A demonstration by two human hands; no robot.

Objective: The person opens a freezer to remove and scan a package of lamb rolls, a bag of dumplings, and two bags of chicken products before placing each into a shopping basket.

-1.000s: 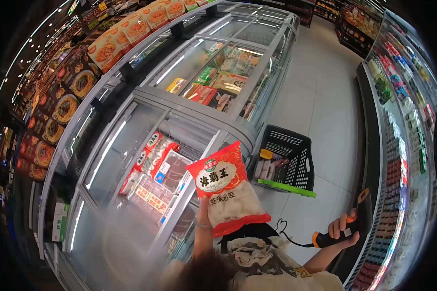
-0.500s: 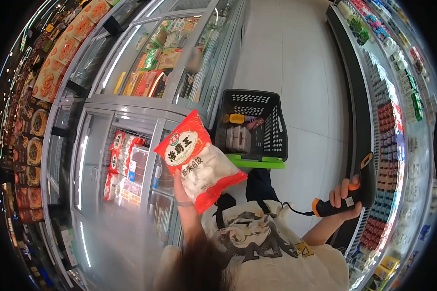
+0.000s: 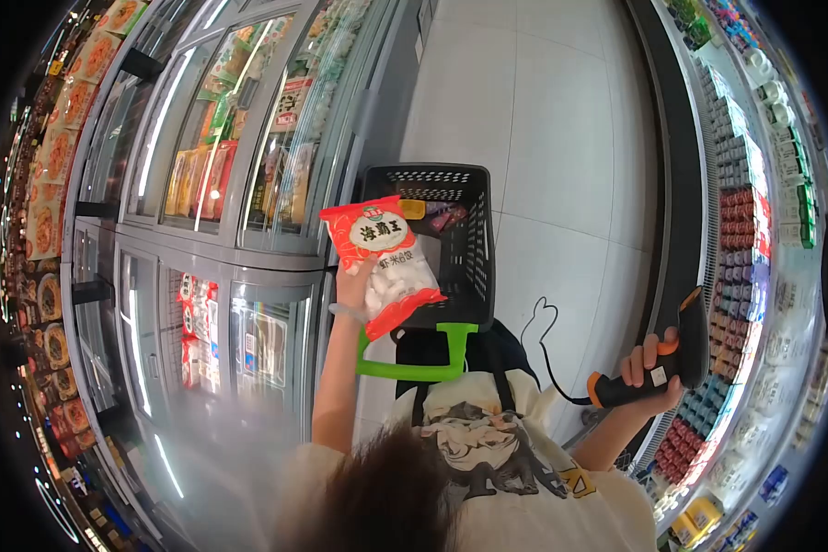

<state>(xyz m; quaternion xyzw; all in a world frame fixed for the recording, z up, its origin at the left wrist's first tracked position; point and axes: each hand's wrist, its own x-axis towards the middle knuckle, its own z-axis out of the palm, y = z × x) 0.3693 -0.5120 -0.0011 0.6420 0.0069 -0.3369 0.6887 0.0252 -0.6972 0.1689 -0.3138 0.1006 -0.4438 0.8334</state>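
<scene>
My left hand [image 3: 354, 283] holds a red and white bag of frozen dumplings [image 3: 384, 259] by its lower left side, out in front of me over the near edge of a black shopping basket [image 3: 474, 235] with a green handle [image 3: 414, 370]. My right hand [image 3: 649, 366] grips an orange and black handheld scanner [image 3: 658, 363], raised at my right side, with its cable [image 3: 547, 354] trailing toward my body.
A long glass-lidded chest freezer [image 3: 248, 239] full of packaged food runs along my left. An open chiller shelf [image 3: 754, 239] with bottles and packs lines the right. Pale floor tiles [image 3: 561, 138] stretch ahead between them. The basket holds a few packs.
My view has swung right, away from the freezer toward the aisle. My left hand has carried the dumpling bag from in front of the freezer to above the basket. The scanner hand has stayed put.
</scene>
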